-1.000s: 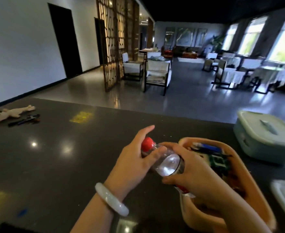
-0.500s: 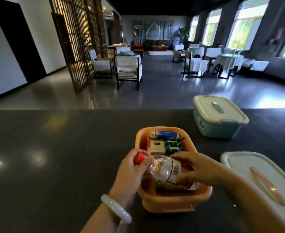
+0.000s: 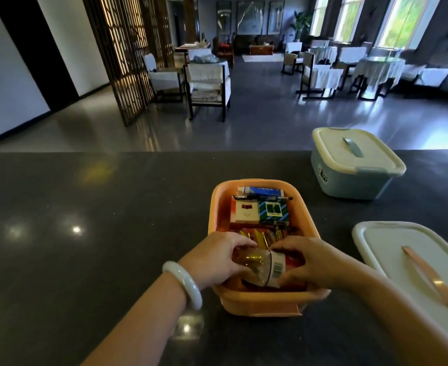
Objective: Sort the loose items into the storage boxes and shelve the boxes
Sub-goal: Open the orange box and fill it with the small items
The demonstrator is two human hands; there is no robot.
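Note:
An open orange storage box point(image 3: 216, 207) sits on the dark counter in front of me. It holds a red-and-white pack point(image 3: 245, 212), a green-and-blue pack point(image 3: 273, 211), a blue tube point(image 3: 263, 191), a pen and several sachets. A clear plastic bottle point(image 3: 260, 266) with a white barcode label lies on its side in the box's near end. My left hand point(image 3: 217, 260) grips its cap end, hiding the cap. My right hand point(image 3: 304, 261) holds the labelled end.
A white lid with an orange handle point(image 3: 413, 262) lies on the counter to the right. A pale blue box with its lid on point(image 3: 355, 165) stands at the back right near the counter's far edge. Beyond the counter's far edge are chairs and tables.
Both hands have lowered the bottle from above the box's near rim down into the box. The red cap is now covered by my left hand. The view has shifted right.

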